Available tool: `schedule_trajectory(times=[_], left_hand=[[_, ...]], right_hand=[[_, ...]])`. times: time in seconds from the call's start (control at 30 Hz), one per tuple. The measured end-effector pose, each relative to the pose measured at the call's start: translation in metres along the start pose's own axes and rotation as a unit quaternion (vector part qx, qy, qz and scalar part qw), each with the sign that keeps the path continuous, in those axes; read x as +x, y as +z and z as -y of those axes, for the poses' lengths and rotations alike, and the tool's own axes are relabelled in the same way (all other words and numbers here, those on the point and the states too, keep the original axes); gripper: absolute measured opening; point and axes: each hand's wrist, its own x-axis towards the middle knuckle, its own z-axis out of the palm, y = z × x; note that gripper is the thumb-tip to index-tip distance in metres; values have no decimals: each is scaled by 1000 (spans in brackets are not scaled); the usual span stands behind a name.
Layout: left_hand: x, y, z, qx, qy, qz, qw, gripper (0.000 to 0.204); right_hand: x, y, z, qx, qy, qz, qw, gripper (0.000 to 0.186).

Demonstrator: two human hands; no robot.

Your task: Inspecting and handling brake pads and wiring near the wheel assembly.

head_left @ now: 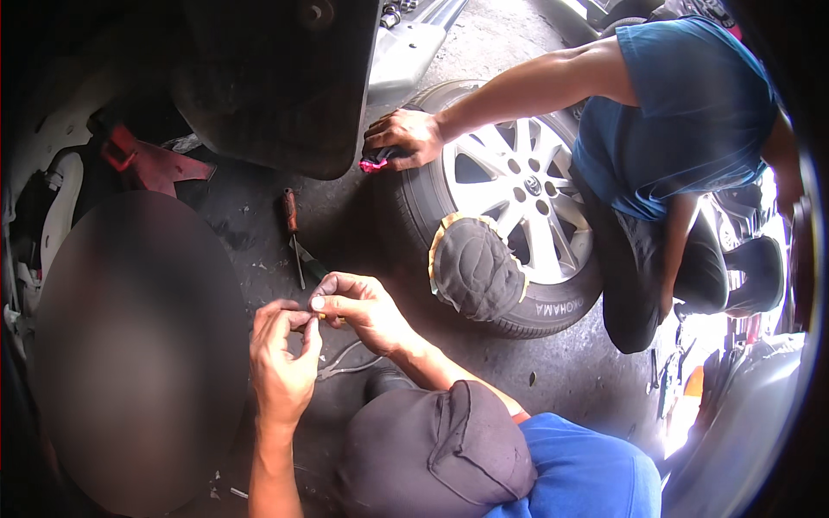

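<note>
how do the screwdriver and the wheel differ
The screwdriver is small and slim, the wheel large and round. The screwdriver has a reddish handle; the wheel, silver spokes and a black tyre. The screwdriver lies beyond the left hand and right hand; the wheel is to their right, partly under a co-worker's arm. Both are on the dark floor.

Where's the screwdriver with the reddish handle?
In the head view, left of centre, the screwdriver lies on the dark floor, left of the wheel and just above the person's left hand and right hand.
</note>
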Motion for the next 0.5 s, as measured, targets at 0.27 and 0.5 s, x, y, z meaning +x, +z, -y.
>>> schedule_trajectory(times=[0.27,0.5], left_hand=[[6,8,10,277,238,-87,927,14],[1,-3,24,229,187,-58,954,14]], right_hand=[[4,10,-10,-12,49,-140,989,17],[6,-4,3,-62,-37,-148,986,22]])
